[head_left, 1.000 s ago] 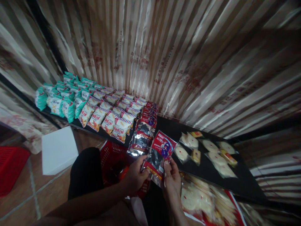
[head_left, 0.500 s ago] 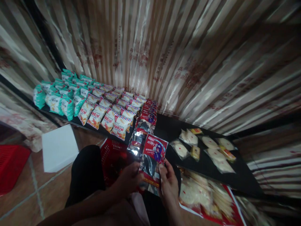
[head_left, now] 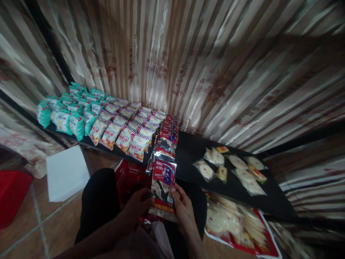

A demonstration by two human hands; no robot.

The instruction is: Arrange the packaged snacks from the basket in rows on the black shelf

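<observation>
Pinching the left edge, the person's bare left hand (head_left: 139, 204) holds a flat, glossy red plastic packet (head_left: 163, 185) over the dark-clothed lap (head_left: 199, 207); the bare right hand (head_left: 183, 207) pinches its right edge. Slick film could slip if either grip loosened.

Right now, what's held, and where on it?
A red-topped packet, held by its lower side edges: left hand on one, right hand on the other.

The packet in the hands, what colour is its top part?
The top of the packet is mostly red, with a purple-blue patch; the head view shows it.
</observation>
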